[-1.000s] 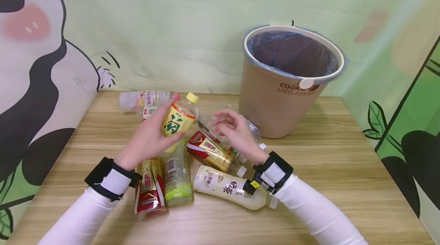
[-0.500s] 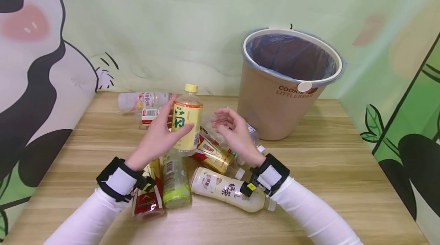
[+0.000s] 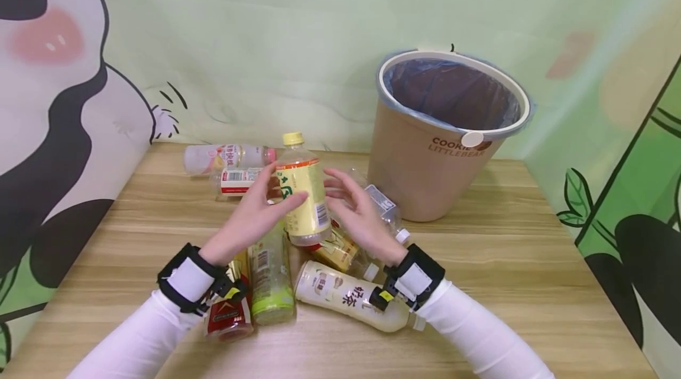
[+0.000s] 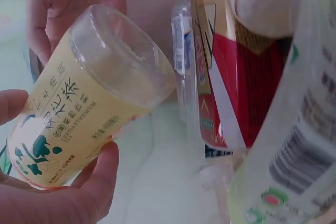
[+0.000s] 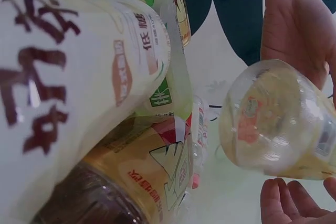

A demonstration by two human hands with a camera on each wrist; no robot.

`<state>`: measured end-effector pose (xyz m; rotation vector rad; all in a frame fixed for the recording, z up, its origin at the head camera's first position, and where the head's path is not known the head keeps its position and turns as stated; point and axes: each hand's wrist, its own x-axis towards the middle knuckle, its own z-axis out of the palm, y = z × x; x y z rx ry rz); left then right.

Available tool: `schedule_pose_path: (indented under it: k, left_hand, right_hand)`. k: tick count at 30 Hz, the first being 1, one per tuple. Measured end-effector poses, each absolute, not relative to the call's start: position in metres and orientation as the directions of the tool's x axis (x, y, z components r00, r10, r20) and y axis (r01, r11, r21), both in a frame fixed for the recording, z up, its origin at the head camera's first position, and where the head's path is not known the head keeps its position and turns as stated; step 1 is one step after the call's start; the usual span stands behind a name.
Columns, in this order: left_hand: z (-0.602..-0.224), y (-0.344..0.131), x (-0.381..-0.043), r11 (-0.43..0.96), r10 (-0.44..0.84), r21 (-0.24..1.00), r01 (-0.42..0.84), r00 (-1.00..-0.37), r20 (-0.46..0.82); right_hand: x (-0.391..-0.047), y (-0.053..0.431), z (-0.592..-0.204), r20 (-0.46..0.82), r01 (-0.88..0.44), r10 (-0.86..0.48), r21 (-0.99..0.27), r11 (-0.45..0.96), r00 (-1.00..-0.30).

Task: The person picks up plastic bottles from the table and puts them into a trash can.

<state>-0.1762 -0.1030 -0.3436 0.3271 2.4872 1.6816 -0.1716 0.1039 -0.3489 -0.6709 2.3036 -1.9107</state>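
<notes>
My left hand grips a plastic tea bottle with a yellow label and yellow cap, thumb in front and fingers round its far side. It stands almost upright above the other bottles, cap up; its clear base shows in the left wrist view. On the bottle's right side, the fingertips of my right hand are right at the label, loosely curved. Below lie a red-and-gold drink bottle, partly covered, a green-labelled bottle and a cream milk tea bottle.
A beige bin with a blue liner stands at the back right of the wooden table. Clear bottles lie against its foot. A pink-capped bottle and a red-and-white labelled one lie back left. Another red-and-gold bottle lies front left.
The yellow tea bottle has gone from tilted to nearly upright and moved right in my left hand. My right hand has come up to the bottle's side.
</notes>
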Motion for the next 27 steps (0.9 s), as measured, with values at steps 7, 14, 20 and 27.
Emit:
schedule_pose_path:
  k: [7,14,20,27]
  left_hand:
    - [-0.345,-0.098,-0.174,0.261,0.305,0.959,0.109,-0.952,0.025]
    - [-0.347,-0.097,-0.173,0.177,0.357,0.979,0.101,-0.934,0.032]
    - [-0.352,-0.098,-0.175,0.281,0.338,0.945,0.167,-0.939,0.066]
    - [-0.353,-0.104,-0.175,0.547,0.327,0.772,0.322,-0.932,0.157]
  right_hand:
    - [-0.179,0.106,-0.369,0.235,-0.3,-0.411,-0.949,0.099,-0.881]
    - [-0.175,0.106,-0.364,0.199,-0.266,-0.438,-0.959,0.095,-0.876]
    - [-0.18,0.109,-0.371,0.19,-0.265,-0.442,-0.957,0.115,-0.877]
    - [-0.176,0.115,-0.362,0.134,-0.215,-0.442,-0.966,0.14,-0.887]
